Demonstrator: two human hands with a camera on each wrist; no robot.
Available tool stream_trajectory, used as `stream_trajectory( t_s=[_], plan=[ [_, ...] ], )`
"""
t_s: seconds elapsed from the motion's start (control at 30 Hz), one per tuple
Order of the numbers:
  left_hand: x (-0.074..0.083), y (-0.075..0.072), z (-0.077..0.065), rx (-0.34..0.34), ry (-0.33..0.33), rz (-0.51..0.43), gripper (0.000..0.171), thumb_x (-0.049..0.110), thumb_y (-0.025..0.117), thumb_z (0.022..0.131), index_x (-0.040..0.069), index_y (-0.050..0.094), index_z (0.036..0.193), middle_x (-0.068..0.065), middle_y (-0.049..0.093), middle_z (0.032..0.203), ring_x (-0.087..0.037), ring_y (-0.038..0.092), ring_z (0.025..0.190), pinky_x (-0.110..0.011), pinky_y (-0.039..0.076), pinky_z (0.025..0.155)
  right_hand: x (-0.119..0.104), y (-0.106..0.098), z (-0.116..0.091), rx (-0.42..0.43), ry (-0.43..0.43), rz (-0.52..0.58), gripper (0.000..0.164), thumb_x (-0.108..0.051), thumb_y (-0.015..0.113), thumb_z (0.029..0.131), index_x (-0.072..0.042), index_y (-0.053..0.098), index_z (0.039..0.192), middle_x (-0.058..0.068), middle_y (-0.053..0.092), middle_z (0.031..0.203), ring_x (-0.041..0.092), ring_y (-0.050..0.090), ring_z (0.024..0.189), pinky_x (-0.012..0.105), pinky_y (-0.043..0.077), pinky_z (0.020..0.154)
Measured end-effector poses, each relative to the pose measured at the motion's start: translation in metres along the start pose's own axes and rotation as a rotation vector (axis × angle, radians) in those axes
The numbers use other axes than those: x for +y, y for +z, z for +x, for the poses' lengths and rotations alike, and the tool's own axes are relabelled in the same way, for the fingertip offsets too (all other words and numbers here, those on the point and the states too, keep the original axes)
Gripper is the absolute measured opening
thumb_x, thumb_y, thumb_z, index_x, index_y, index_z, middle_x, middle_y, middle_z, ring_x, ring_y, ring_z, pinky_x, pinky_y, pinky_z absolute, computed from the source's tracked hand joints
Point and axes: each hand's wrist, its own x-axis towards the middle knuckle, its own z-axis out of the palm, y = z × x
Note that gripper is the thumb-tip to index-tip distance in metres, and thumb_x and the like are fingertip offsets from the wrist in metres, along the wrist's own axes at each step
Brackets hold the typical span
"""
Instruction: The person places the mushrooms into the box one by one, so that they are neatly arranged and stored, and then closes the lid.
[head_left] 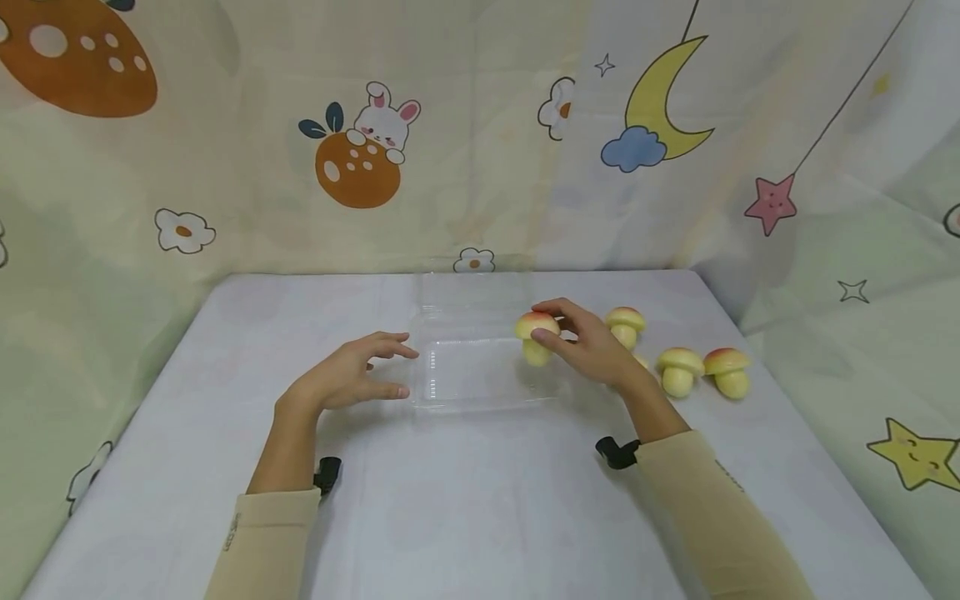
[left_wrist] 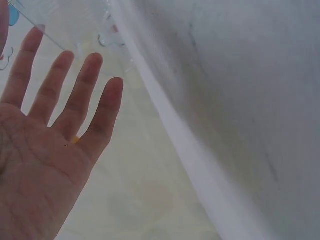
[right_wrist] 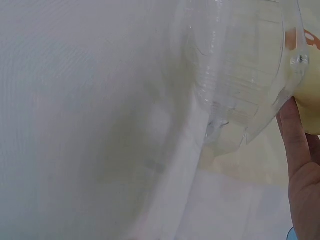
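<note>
A toy mushroom (head_left: pixel 536 352) with a red-and-yellow cap and pale stem is pinched by my right hand (head_left: pixel 592 346) over the right end of a clear plastic box (head_left: pixel 472 375). The box's hinged lid (head_left: pixel 476 292) stands raised at its far side. In the right wrist view, part of the mushroom (right_wrist: pixel 307 95) shows beside the clear box (right_wrist: pixel 245 65). My left hand (head_left: pixel 356 371) is just left of the box, fingers spread and holding nothing. The left wrist view shows its open palm (left_wrist: pixel 45 155); whether a fingertip touches the box is unclear.
To the right on the white table (head_left: pixel 480 517) stand more mushrooms: one farther back (head_left: pixel 626 325), one in the middle (head_left: pixel 679 371) and one at the right (head_left: pixel 727 372). Another is mostly hidden behind my right hand. A printed cloth (head_left: pixel 465 167) hangs behind the table.
</note>
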Motion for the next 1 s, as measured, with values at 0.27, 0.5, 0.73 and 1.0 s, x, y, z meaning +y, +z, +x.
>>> stream_trajectory(
  t_s=[0.27, 0.5, 0.73, 1.0],
  plan=[
    [0.001, 0.001, 0.000, -0.007, 0.023, 0.012, 0.061, 0.041, 0.083, 0.087, 0.021, 0.063, 0.141, 0.000, 0.039, 0.163, -0.029, 0.046, 0.143, -0.056, 0.041, 0.116, -0.001, 0.002, 0.000, -0.007, 0.012, -0.015, 0.045, -0.032, 0.068, 0.101, -0.016, 0.056, 0.142, 0.000, 0.062, 0.136, 0.023, 0.064, 0.119, 0.043, 0.054, 0.091],
    [0.001, 0.002, 0.001, -0.006, 0.025, 0.012, 0.060, 0.039, 0.083, 0.087, 0.020, 0.064, 0.140, -0.001, 0.040, 0.163, -0.029, 0.047, 0.142, -0.057, 0.041, 0.116, 0.000, 0.005, 0.004, -0.013, 0.005, -0.032, 0.043, -0.031, 0.067, 0.101, -0.018, 0.057, 0.141, 0.000, 0.062, 0.138, 0.021, 0.065, 0.118, 0.035, 0.054, 0.086],
    [0.001, 0.001, 0.002, -0.012, 0.015, 0.015, 0.061, 0.043, 0.083, 0.087, 0.022, 0.063, 0.141, 0.000, 0.039, 0.163, -0.029, 0.047, 0.142, -0.057, 0.041, 0.115, -0.001, 0.012, 0.011, -0.028, 0.005, 0.004, 0.044, -0.020, 0.067, 0.102, -0.009, 0.054, 0.143, 0.007, 0.061, 0.139, 0.028, 0.064, 0.118, 0.040, 0.056, 0.089],
    [-0.001, 0.000, 0.000, -0.007, 0.024, 0.004, 0.061, 0.041, 0.083, 0.087, 0.021, 0.063, 0.141, 0.000, 0.039, 0.163, -0.029, 0.047, 0.141, -0.055, 0.041, 0.116, -0.005, 0.021, 0.021, -0.043, -0.026, -0.029, 0.041, -0.026, 0.067, 0.102, -0.018, 0.060, 0.142, 0.000, 0.065, 0.136, 0.023, 0.066, 0.112, 0.041, 0.054, 0.088]
  ],
)
